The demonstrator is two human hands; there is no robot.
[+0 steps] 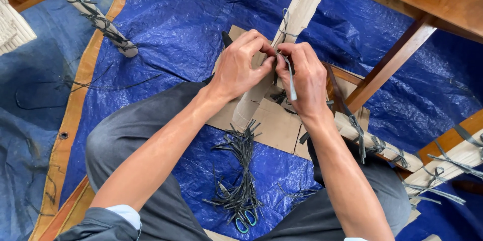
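Cardboard-wrapped, the chair leg slants between both hands: the left hand pinches a grey plastic strap against the wrapping with closed fingers, and the right hand grips the same strap, its fingers curled shut, touching the left. Below the fingers, a bundle of dark straps lies on the blue tarp with green-handled scissors at its near end, while a flat cardboard sheet sits just under the hands.
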